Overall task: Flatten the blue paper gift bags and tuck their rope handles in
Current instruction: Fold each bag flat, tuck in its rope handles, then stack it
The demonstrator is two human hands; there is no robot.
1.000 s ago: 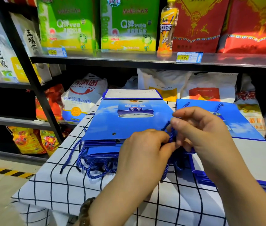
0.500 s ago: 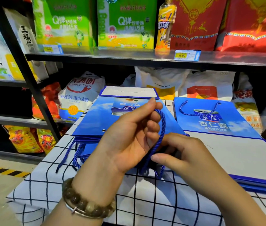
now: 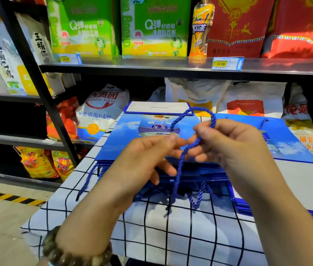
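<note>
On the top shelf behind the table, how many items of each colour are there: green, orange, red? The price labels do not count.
Green boxes: 2
Orange bottle: 1
Red packages: 2
Total: 5

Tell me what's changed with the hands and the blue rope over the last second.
The rope handle was lifted off the near edge of the bag stack. First the left hand raised its loop; now the right hand pinches the loop higher up, over the bags. The left hand has sunk beside the rope with straighter fingers; whether it still grips is unclear. The stack and the checked cloth lie as before.
</note>
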